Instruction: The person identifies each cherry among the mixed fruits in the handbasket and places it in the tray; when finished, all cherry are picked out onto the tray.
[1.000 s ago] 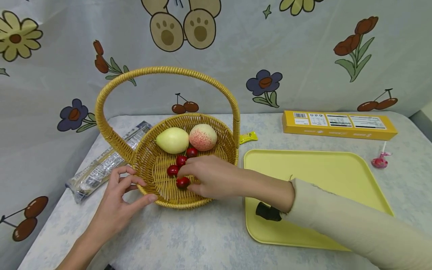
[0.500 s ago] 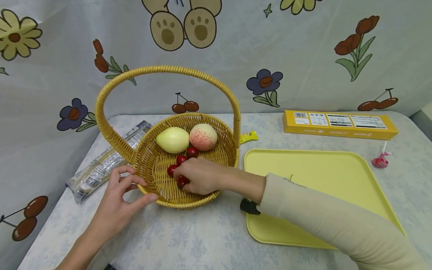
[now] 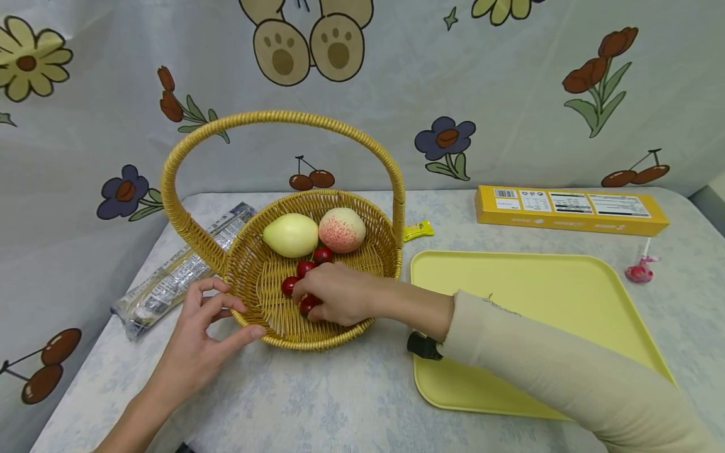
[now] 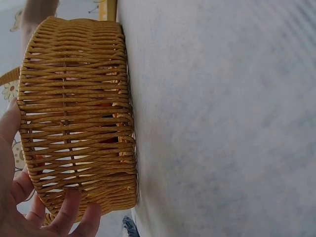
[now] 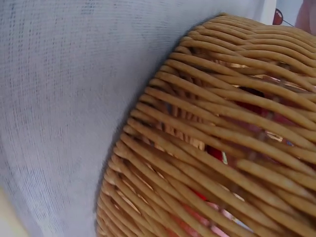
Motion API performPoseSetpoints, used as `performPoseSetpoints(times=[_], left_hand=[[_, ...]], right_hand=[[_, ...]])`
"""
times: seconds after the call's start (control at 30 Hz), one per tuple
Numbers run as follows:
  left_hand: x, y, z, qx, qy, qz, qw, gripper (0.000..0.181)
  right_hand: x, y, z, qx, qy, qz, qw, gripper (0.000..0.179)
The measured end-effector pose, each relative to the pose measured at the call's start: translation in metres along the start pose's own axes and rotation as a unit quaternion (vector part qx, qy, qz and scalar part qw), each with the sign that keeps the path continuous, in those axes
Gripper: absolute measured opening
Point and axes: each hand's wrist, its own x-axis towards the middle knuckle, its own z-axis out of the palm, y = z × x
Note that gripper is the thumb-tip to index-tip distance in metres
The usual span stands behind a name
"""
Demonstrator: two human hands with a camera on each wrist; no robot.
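A wicker basket (image 3: 328, 344) with a tall arched handle stands on the table. Inside lie a pale yellow-green pear (image 3: 291, 235), a peach with red speckles (image 3: 342, 230) and several dark red cherries (image 3: 306, 268). My left hand (image 3: 195, 343) grips the basket's left rim, thumb at the rim; in the left wrist view its fingers (image 4: 66, 215) lie against the outer woven wall. Reaching over the front right rim, my right hand (image 3: 340, 294) pinches the nearest cherry (image 3: 308, 305) between thumb and fingers. In the right wrist view the basket wall (image 5: 217, 133) hides most of that hand.
To the right lies a yellow tray (image 3: 510, 283), partly under my right sleeve (image 3: 538, 352). Behind it are a long yellow box (image 3: 569, 210) and a pink-wrapped lollipop (image 3: 640, 272). A small yellow packet (image 3: 419, 230) sits right of the basket, a silvery long package (image 3: 175, 280) left.
My right hand has moved slightly left and lower, its fingers closing about the nearest cherry, then stays nearly still. The left hand and the basket have not moved.
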Motion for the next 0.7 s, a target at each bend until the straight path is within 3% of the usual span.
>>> performPoseSetpoints(times=[0.43,0.7], left_hand=[[0.000,0.000,-0.001,0.003,-0.002,0.001,1.0000,0.024],[0.000,0.000,0.000,0.004,0.001,0.009,1.0000,0.025]], right_hand=[[-0.039,-0.011,-0.017,0.029,0.075,-0.052,0.9955,0.028],[-0.073,-0.008,-0.018,0.077,0.180,-0.077,0.9776,0.014]])
